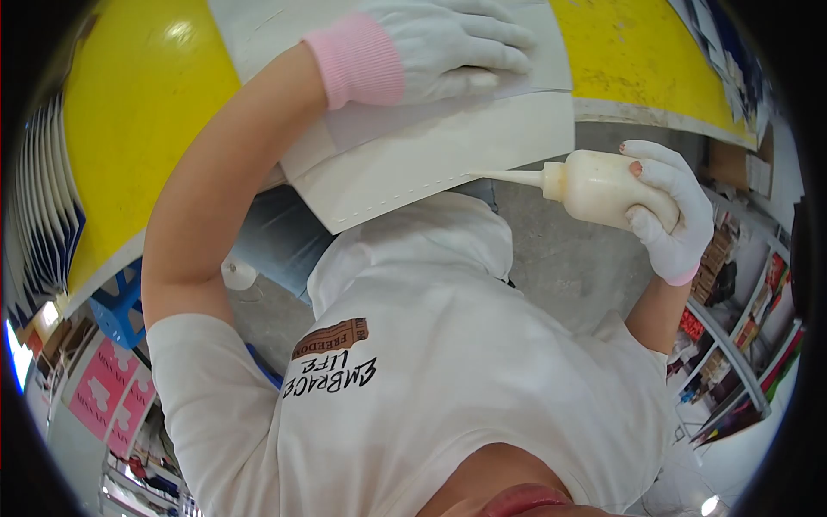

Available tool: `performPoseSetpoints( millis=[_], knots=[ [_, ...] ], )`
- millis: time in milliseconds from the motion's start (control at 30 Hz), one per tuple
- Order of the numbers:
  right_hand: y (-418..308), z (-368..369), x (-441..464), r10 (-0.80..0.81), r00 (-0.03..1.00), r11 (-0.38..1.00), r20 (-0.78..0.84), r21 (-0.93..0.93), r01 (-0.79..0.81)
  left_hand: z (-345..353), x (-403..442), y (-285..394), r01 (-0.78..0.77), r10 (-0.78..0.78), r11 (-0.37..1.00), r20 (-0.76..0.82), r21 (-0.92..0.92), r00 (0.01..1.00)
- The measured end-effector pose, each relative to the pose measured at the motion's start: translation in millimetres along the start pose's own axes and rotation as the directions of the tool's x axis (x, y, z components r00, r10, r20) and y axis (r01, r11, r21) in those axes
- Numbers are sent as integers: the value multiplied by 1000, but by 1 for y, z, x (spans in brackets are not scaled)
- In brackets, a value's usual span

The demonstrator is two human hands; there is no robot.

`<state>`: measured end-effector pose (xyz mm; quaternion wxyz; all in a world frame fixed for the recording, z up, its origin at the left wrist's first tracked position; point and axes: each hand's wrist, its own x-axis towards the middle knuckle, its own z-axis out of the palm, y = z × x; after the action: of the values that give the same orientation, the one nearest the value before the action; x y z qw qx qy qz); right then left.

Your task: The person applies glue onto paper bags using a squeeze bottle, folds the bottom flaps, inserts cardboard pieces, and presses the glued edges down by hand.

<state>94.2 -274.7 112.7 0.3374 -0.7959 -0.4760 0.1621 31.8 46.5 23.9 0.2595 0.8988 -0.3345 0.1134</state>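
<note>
My left hand (439, 52), in a white glove with a pink cuff, lies flat with fingers stretched out on a stack of white card sheets (508, 138). Toward me, the top sheet's edge carries a row of small white dots (405, 196). My right hand (676, 202), also in a white glove but with some fingertips bare, is wrapped round a squeeze bottle (603, 189) with cloudy, off-white contents. The bottle is tipped onto its side. Its long thin nozzle (508, 177) points left, the tip at the sheet's edge by the end of the dots; whether it touches, I cannot tell.
The sheets lie on a yellow table (146, 112) and overhang its near edge. A fanned stack of folded card pieces (47, 198) stands at the far left, with more (719, 52) at upper right. A blue stool (121, 306) is under the table's left side. Shelves (732, 319) stand at right.
</note>
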Motion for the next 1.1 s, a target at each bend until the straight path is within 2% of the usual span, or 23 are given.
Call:
performPoseSetpoints(
  millis=[67,167,267,367,767,1100],
  knots=[
    [4,-7,-8,43,999,999,-30,3,-43,-4,2,2,-3,2,999,16,34,1000],
    [6,-18,-18,88,994,996,-65,-15,-89,-4,2,-3,41,-48,998,183,40,982],
    [8,-31,-27,149,986,986,-71,-64,-154,2,2,5,48,-59,988,70,144,996],
    [8,-41,-30,157,982,979,-108,-112,-169,10,-3,0,71,-74,995,41,77,996],
    [17,-48,-8,54,975,960,-215,-259,-110,7,0,0,41,-45,995,40,94,998],
    [2,-56,-23,71,989,969,-129,-226,-99,8,0,0,38,-42,994,38,104,998]
  ],
)
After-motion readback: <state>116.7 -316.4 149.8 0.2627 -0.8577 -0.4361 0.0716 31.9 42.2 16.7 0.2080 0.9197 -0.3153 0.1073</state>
